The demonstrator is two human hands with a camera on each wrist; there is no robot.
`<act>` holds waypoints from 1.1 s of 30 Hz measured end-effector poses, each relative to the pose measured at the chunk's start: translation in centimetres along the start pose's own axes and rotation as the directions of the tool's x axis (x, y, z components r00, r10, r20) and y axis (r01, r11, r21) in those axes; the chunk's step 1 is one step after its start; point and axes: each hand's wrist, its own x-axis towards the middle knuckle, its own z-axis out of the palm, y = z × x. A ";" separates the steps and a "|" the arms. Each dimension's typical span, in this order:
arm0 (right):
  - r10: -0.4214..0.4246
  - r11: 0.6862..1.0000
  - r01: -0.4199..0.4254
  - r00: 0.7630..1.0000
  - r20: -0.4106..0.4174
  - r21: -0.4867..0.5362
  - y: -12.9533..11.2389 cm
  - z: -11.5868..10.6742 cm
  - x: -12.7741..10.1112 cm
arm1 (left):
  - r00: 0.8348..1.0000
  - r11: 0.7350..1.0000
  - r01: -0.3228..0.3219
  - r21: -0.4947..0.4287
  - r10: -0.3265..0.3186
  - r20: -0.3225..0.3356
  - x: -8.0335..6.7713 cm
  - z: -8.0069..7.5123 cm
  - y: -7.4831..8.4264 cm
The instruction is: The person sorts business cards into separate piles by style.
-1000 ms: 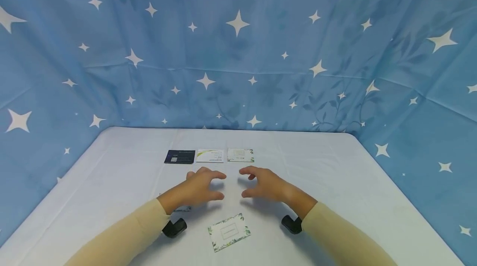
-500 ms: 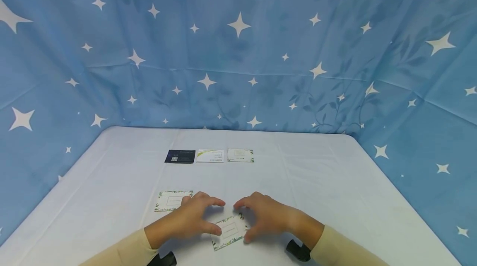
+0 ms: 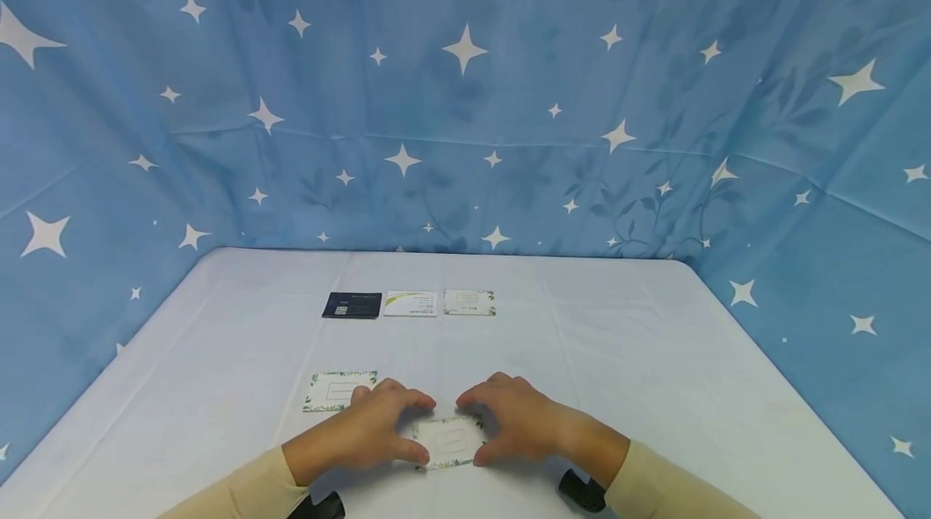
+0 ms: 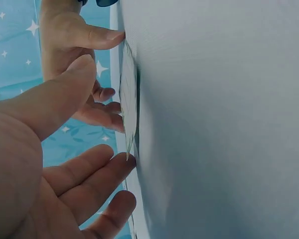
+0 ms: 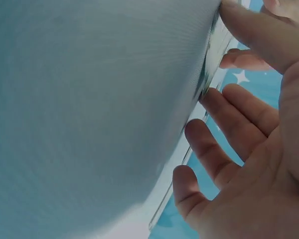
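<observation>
While both hands, the left hand [image 3: 367,430] and right hand [image 3: 520,422], pinch its opposite short edges, the leaf-bordered card [image 3: 448,441] lies near the table's [image 3: 655,357] front edge, seemingly thin, light, bendable, best gripped by those edges.

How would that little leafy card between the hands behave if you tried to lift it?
The card looks thin and flat on the table, so it is probably light and a bit bendy. Lying flush, it may be fiddly to lift. The left hand and right hand work its edges with fingertips.
</observation>
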 end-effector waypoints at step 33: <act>-0.005 1.000 0.005 1.000 -0.030 0.012 0.3 0.1 -0.5 | 0.995 0.983 -0.068 0.169 0.080 -0.064 0.4 0.7 0.4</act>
